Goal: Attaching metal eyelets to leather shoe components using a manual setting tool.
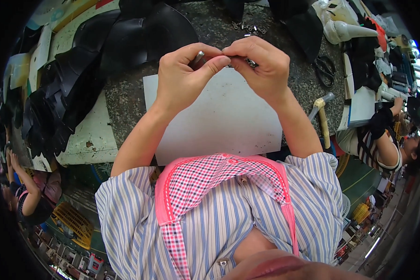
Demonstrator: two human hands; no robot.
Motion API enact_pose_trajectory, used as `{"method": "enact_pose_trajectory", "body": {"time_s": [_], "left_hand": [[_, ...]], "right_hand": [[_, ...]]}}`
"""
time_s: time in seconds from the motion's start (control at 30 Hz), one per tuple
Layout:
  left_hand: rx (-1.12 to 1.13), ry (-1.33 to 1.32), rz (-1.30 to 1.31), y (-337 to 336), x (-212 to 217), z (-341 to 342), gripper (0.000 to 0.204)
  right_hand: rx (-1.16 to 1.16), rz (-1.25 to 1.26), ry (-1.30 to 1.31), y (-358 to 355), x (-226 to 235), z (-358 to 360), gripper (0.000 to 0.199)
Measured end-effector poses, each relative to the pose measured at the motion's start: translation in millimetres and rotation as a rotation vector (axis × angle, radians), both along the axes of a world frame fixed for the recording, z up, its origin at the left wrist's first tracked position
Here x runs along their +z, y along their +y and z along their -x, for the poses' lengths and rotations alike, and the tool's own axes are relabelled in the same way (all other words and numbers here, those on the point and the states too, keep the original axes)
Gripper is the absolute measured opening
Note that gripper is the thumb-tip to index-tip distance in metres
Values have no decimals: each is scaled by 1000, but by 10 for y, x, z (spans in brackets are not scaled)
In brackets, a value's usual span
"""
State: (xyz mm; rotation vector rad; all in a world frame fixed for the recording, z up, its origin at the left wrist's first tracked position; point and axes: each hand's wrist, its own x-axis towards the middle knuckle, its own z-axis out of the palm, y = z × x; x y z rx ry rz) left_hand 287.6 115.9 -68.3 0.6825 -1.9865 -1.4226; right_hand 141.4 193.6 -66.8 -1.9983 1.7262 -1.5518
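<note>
Above a pale rectangular board (214,121), my two hands meet with fingertips together. My left hand (184,77) is closed, thumb against forefinger; a small silvery metal rod end (199,57) shows inside its curl. My right hand (263,67) is also pinched, with a bit of shiny metal (251,62) showing between thumb and fingers. What the touching fingertips hold between them is mostly hidden. Just beyond the hands, several small metal fittings (253,30) lie loose on the dark speckled tabletop (210,23).
Black leather-like pieces (144,37) are piled on the left and far side. At the right lie black-handled scissors (324,71) and a hammer (323,116) with a taped handle. A white cone-shaped object (350,31) rests among plastic bags. Other people work at both sides.
</note>
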Motion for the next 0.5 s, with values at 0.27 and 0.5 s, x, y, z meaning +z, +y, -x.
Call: {"method": "enact_pose_trajectory", "body": {"time_s": [0.27,0.5], "left_hand": [[-108,119,-170,114,-62,12,4],[-425,131,-652,49,-34,-18,13]], "right_hand": [[179,-375,-942,212,-48,5,17],[355,-236,-858,225,-147,-3,15]]}}
